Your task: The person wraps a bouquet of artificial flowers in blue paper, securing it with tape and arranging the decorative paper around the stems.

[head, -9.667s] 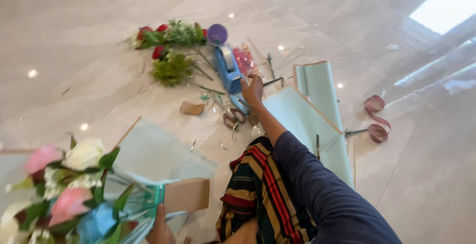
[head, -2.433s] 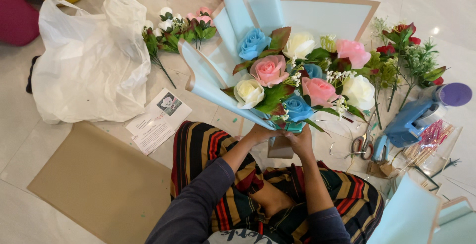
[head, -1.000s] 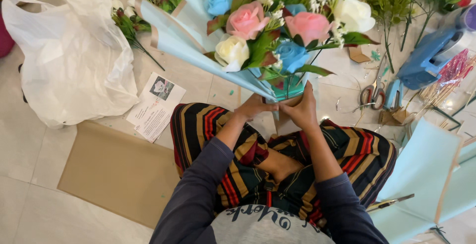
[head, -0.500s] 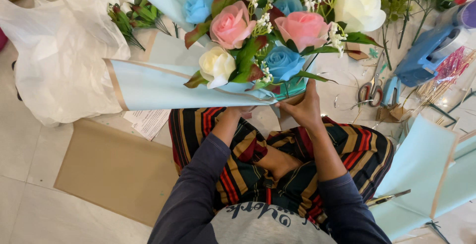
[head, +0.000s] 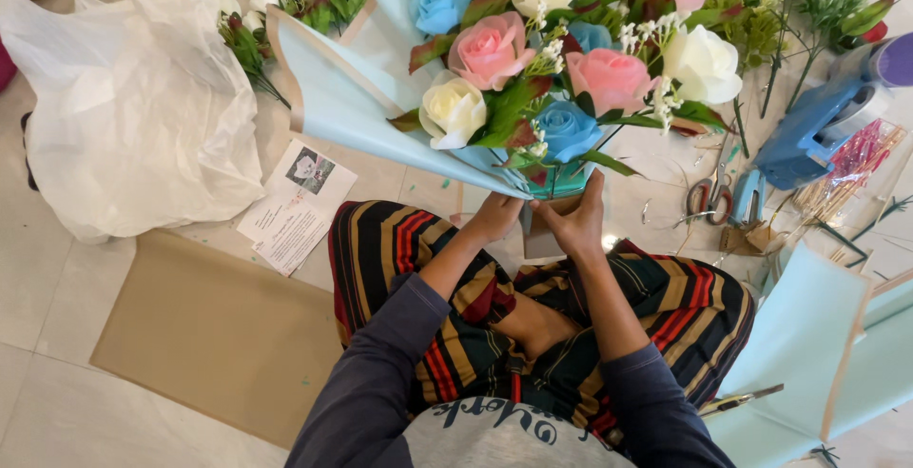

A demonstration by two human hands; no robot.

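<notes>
I hold a bouquet of pink, blue and cream artificial roses upright over my lap. My left hand grips its base from the left and my right hand grips it from the right. A pale blue wrapping sheet with a tan edge fans out to the left of the flowers. The stems are hidden behind my hands and a small brown piece at the base.
A white plastic bag lies at left, a brown cardboard sheet beside my knee, a printed leaflet. Scissors, a blue tape dispenser, loose flower stems and more pale blue sheets lie at right.
The bouquet has been turned in my hands, and the blue wrapping sheet has swung up from lying flat toward the left. Both hands keep their grip at the base.
</notes>
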